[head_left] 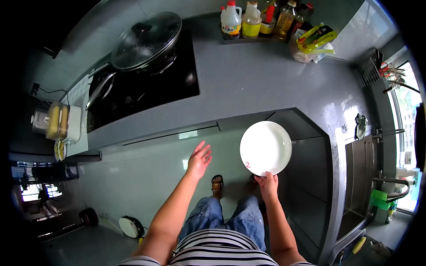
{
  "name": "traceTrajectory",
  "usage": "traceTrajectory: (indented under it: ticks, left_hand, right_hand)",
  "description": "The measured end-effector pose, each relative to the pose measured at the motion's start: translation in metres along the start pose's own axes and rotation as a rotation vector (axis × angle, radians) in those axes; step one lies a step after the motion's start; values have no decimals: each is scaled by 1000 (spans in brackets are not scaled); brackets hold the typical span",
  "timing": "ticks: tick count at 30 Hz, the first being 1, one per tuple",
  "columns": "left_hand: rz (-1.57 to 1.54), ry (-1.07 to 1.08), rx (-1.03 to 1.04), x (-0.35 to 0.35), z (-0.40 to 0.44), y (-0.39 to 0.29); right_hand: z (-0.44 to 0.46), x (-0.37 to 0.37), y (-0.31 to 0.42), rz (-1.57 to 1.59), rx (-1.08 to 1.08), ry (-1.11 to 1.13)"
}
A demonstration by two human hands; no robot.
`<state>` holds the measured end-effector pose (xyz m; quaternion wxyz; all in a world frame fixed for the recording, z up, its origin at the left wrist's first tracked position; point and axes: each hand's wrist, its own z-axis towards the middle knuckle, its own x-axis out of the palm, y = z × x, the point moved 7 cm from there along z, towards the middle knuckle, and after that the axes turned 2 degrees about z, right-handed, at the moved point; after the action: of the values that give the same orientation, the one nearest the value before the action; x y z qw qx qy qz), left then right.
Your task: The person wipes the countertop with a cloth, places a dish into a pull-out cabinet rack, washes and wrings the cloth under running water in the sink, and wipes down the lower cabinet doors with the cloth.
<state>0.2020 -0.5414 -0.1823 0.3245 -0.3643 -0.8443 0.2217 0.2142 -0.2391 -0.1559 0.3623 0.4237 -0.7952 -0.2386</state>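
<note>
A round white plate [266,146] with a small red mark near its rim is held out over the floor, in front of the counter edge. My right hand [267,182] grips the plate by its near rim, thumb on top. My left hand [199,159] hangs in the air to the left of the plate, apart from it, with its fingers spread and nothing in them.
A lidded pan [148,42] sits on the black cooktop [177,84] at the upper left. Several sauce bottles [250,22] stand at the back of the grey counter [248,75]. A sink [357,177] lies to the right. The counter edge runs ahead of me.
</note>
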Motion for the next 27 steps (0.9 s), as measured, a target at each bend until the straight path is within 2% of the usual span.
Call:
traceTrajectory:
  ticks: [2,3,4,6,8,10,11,13,16,18,22,24,27]
  left_hand:
    - [-59,-1,42,-15,7,-8]
    - [6,64,84,-14,4,-9]
    - [46,107,31,-11,-3,-6]
    - [134,188,-67,-8,-21,1]
    - [251,181,-107,-21,-32,14]
    - [334,173,-79,-36,-41,22]
    - [334,91,-84,-55,-38,33]
    - [344,-129,55,-105,-31,46]
    - [292,-259,124,-149,-34,42]
    - [309,-314,110,-172,-40,34]
    - [410,-364,54,-209,-43,18]
    - [461,-400,45,-230,-36,9]
    - [498,-304,37,-267,-13,-2]
  right_hand:
    - [1,3,-26,-54,30,34]
    - [-2,2,-34,-126,43,26]
    - [-4,3,-40,-163,35,26]
    - [-8,14,-44,-308,84,120]
    - [-6,25,-52,-443,161,266]
    - [0,38,-70,-573,216,418]
    - [4,45,-81,-635,231,492]
    - [12,60,-103,-713,313,604]
    - [37,78,-120,-690,26,556]
    - [47,95,-125,-360,160,564]
    - [62,154,-149,260,200,681]
    - [68,179,-163,482,216,722]
    - [76,211,-172,724,172,763]
